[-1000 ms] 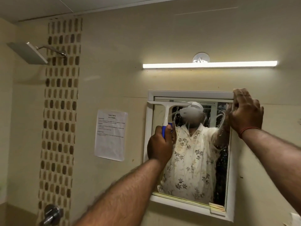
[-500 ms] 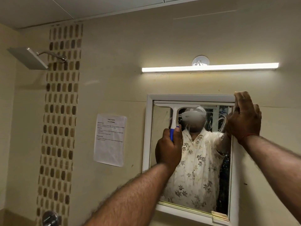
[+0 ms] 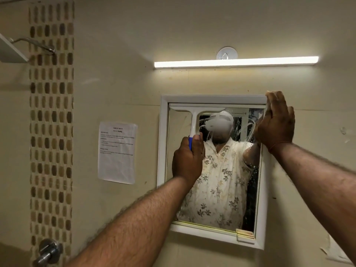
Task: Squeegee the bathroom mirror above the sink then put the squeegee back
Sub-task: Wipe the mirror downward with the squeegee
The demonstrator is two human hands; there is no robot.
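- the squeegee (image 3: 194, 120) is sitting a little further right along the top of the mirror (image 3: 213, 170) than a second ago, and the head has tipped up a touch, so less of the shower head (image 3: 11, 51) is showing at the left edge.
- its blade is lying level against the glass just under the top of the white frame (image 3: 163, 151), covering the left part of the width; this looks like the start of a downward pull, not the end of one.
- the left hand (image 3: 187, 160) is closing fully round the blue grip, thumb up on the stem, with the white neck rising out of the fist.
- the right hand (image 3: 275, 122) is staying flat and open on the upper right corner of the frame, fingers together, holding nothing and seemingly bracing the mirror.
- the squeegee is looking like white plastic with a straight t-shaped head; the rubber edge is not showing from here.
- curved wet streaks are still marking the upper right glass near the right hand, and droplets are dotting the right side lower down, so most of the wiping seems still to be done, and putting the squeegee back is waiting.
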